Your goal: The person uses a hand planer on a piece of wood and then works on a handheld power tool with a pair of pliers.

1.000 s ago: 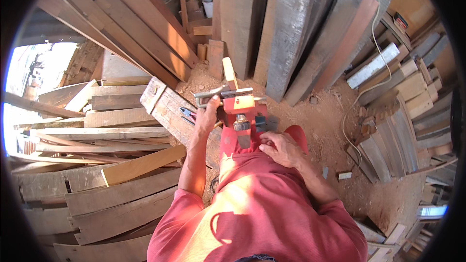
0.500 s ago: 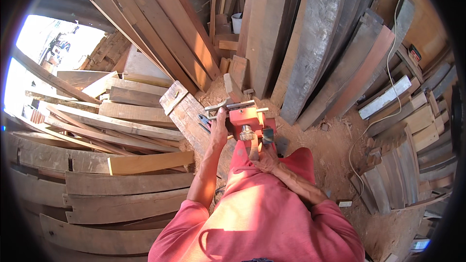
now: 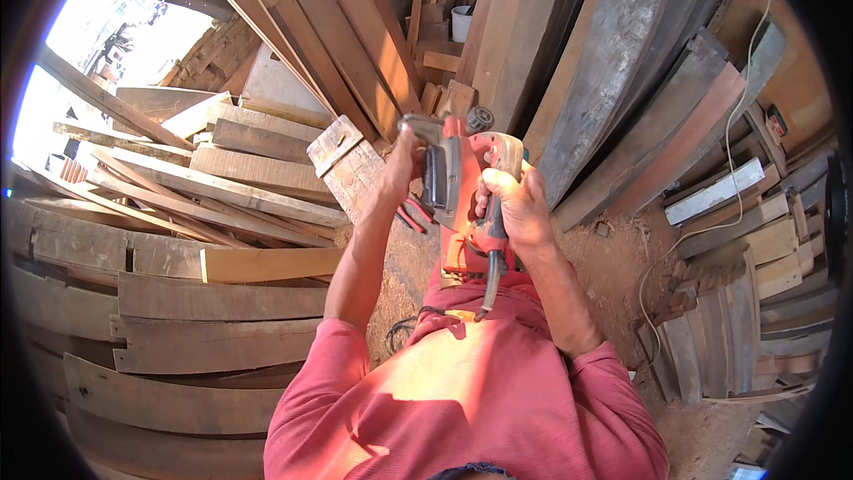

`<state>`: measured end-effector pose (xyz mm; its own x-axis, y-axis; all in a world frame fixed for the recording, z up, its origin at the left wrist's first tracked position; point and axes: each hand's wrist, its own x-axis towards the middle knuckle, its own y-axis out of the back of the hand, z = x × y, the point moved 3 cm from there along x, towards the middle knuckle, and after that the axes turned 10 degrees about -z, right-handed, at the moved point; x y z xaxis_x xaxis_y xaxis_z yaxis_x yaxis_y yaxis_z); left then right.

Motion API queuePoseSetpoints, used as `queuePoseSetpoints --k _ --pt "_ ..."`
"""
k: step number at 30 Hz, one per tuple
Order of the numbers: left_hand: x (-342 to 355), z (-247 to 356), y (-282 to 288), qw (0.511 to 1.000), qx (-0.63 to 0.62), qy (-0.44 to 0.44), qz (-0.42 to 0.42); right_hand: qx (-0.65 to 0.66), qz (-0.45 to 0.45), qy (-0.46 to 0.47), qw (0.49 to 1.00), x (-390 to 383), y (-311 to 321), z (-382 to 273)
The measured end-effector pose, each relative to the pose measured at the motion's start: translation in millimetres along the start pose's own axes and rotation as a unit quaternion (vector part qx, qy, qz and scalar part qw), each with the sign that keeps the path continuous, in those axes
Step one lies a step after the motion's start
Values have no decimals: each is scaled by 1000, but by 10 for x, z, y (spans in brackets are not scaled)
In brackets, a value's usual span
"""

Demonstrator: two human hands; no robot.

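Note:
A red electric hand planer (image 3: 456, 169) is held up over my lap, turned on its side, with its round black front knob (image 3: 480, 118) at the far end. My right hand (image 3: 518, 204) is wrapped around its rear handle. On the other side, my left hand (image 3: 402, 160) holds the front edge of the planer's base; some of its fingers are hidden. The dark power cord (image 3: 491, 284) hangs from the handle toward my shirt. Red-handled pliers (image 3: 414, 215) show just below my left hand, beside a worn wooden board (image 3: 346, 169).
Stacked planks (image 3: 231, 302) fill the left side. Tall boards (image 3: 515, 44) lean ahead, with a white bucket (image 3: 461, 23) among them. Shavings cover the floor (image 3: 613, 258). A pale cable (image 3: 651, 262) runs down the right, near more stacked wood offcuts (image 3: 711, 338).
The planer has been lifted and turned over onto its side. My right hand has moved up from my lap to its handle. My left hand has risen with the front edge.

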<state>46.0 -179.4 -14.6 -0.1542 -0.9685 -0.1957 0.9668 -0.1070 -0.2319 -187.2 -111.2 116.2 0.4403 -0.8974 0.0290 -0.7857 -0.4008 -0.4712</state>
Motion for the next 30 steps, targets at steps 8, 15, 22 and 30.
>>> queuePoseSetpoints --k 8,15,22,30 --pt "-1426 -173 -530 942 266 -197 60 27 37 -57 997 -12 292 561" --pt "-1777 41 -854 851 449 -264 -67 160 6 -140 977 72 344 794" --pt "-1746 -2 -836 845 461 -260 -79 189 60 -140 970 108 375 850" --pt "-1575 156 -891 844 474 -194 -161 234 62 -149 959 192 530 897"
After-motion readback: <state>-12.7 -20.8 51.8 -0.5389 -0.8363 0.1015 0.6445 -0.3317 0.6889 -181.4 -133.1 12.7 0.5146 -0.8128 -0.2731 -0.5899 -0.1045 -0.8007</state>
